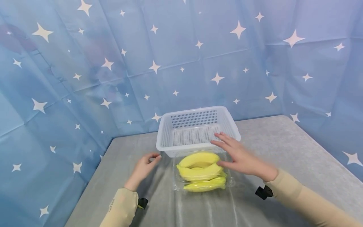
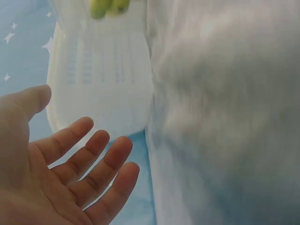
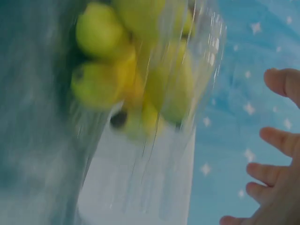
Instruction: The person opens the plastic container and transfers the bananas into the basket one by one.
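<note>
Several yellow bananas lie in a clear plastic container in front of a white basket in the head view. My right hand is over the container's right side with its fingers spread, the thumb overlapping the bananas in this view. To the left of the container, my left hand has nothing in its loosely bent fingers. The left wrist view shows that hand with its palm and fingers opened out. In the right wrist view, the fingers stand apart from the clear container wall.
The white perforated basket stands behind the container, close to the blue star-patterned curtain. The grey table extends to both sides. Dark wrist cameras are strapped at both sleeves.
</note>
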A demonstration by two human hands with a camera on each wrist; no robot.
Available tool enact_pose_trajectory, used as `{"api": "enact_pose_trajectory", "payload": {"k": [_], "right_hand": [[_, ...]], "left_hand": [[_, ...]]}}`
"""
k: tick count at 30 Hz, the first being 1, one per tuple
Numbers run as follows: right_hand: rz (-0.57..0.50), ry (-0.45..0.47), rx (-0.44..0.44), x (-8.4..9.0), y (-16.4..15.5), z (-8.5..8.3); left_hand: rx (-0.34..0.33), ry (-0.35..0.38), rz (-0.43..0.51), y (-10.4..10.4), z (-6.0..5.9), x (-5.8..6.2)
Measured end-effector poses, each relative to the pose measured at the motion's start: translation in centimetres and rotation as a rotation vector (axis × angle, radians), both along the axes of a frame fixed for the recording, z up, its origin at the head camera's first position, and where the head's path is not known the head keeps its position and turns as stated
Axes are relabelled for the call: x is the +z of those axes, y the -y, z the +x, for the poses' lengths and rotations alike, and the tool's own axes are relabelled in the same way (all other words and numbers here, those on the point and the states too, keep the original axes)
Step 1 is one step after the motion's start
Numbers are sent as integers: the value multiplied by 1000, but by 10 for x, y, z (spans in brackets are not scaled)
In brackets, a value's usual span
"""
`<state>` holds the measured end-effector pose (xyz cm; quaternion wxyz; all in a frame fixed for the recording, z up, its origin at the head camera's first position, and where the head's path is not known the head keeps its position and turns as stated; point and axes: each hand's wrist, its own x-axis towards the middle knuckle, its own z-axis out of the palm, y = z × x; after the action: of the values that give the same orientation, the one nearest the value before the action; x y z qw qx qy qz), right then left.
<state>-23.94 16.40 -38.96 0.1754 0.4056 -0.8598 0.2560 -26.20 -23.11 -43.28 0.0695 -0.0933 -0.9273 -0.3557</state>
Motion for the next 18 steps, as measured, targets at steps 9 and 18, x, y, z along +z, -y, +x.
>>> {"api": "enact_pose_trajectory", "payload": {"k": [9,18], "right_hand": [[77,91,113,-4,24,21],[215,117,94,-15,45,23]], "left_hand": [[-86,214,306,-25,2,-14],[-135,404,528,-43,13,-25]]}}
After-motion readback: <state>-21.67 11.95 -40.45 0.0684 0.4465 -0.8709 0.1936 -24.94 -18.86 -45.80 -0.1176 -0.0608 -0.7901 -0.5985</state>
